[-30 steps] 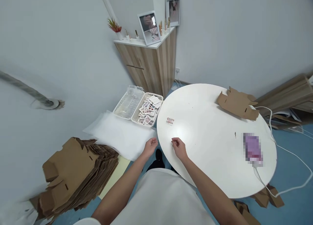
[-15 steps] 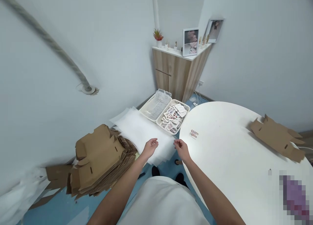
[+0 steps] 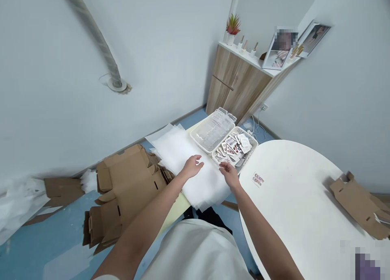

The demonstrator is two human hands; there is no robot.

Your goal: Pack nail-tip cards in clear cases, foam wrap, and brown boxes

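Observation:
My left hand (image 3: 193, 166) is over a stack of thin white sheets (image 3: 179, 150), its fingers loosely curved and apart with nothing in them. Close to the near edge of a white basket (image 3: 253, 153) hovers my right hand (image 3: 228, 174), also holding nothing, fingers slightly bent. Several small cards with press-on nails (image 3: 233, 146) lie heaped in that basket. Left of it, a second white basket (image 3: 195, 138) holds clear plastic cases (image 3: 217, 123). One card of nails (image 3: 258, 180) lies alone on the round white table (image 3: 292, 207).
Flattened brown cardboard boxes (image 3: 128, 174) are piled at the left. Another cardboard box (image 3: 356, 202) lies on the table's right side. A wood-grain cabinet (image 3: 240, 79) with a plant (image 3: 233, 26) and picture frames stands in the corner. White plastic bags (image 3: 21, 202) lie far left.
The view has turned left and come nearer the baskets. Both hands have moved forward, the right one from beside the table edge to the card basket. Nothing was picked up.

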